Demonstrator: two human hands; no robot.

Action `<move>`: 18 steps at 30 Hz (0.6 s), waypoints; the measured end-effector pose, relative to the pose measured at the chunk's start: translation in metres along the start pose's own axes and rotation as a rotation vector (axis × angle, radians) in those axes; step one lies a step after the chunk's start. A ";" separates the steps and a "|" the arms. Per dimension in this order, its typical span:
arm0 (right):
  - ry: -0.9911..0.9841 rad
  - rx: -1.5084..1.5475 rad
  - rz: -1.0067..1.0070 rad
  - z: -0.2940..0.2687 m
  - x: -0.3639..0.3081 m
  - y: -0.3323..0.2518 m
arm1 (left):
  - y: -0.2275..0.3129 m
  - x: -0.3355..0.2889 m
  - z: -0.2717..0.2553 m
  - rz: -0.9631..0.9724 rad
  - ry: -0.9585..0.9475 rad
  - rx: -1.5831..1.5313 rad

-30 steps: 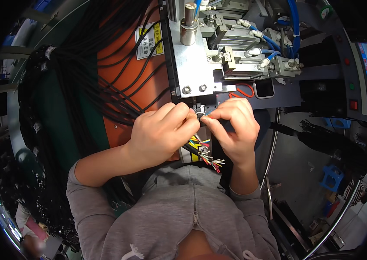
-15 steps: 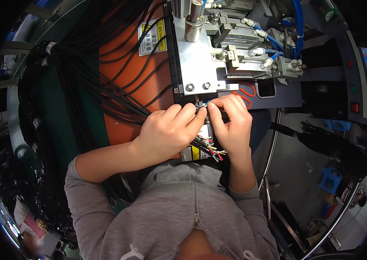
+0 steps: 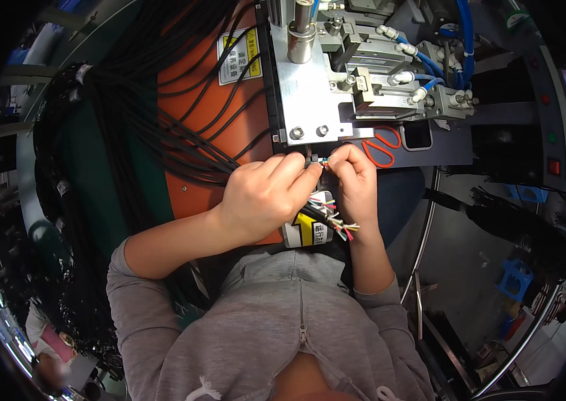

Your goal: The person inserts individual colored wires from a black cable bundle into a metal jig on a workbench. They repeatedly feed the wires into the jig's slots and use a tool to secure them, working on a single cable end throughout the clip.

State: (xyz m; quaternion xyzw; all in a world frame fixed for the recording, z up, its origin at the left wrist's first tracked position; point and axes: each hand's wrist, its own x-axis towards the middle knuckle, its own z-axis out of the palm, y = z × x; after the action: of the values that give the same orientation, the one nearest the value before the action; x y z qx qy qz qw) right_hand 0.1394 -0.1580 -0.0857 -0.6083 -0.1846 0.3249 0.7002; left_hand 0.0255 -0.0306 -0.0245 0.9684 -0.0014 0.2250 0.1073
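Both hands meet just below the front edge of a metal machine fixture (image 3: 306, 100). My left hand (image 3: 259, 197) is closed, thumb against forefinger, on the end of a black cable that its fingers mostly hide. Thin coloured wires (image 3: 324, 162) stick out of that end, blue, white and orange among them. My right hand (image 3: 355, 180) pinches their tips with curled fingers. Below and between the hands hang other black cables with stripped, fanned-out wire ends (image 3: 343, 228), red, white, green and yellow. They lie over a white and yellow label (image 3: 310, 232).
Many black cables (image 3: 183, 144) run across an orange panel (image 3: 193, 194) from the left. Red-handled scissors (image 3: 382, 148) and a dark phone-like rectangle (image 3: 417, 136) lie right of the fixture. Pneumatic cylinders with blue hoses (image 3: 430, 63) stand behind. A control panel (image 3: 553, 134) is at far right.
My right hand has curled its fingers more tightly and dropped slightly, now pinching the wires. More of the coloured wires shows between the hands. The whole view has shifted a little.
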 end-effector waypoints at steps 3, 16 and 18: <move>0.039 -0.226 -0.083 0.003 -0.002 -0.003 | -0.006 0.002 0.001 -0.028 0.025 -0.068; -0.345 -0.402 -0.753 0.006 0.006 -0.039 | -0.002 -0.003 -0.020 -0.122 -0.190 0.007; -0.243 -0.363 -0.735 0.002 0.004 -0.037 | -0.004 0.001 -0.021 -0.025 -0.065 -0.067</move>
State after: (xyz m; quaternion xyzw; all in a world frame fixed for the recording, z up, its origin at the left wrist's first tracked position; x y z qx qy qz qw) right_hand 0.1495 -0.1558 -0.0498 -0.5726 -0.5247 0.0853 0.6241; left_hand 0.0175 -0.0225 -0.0059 0.9710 -0.0005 0.1922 0.1422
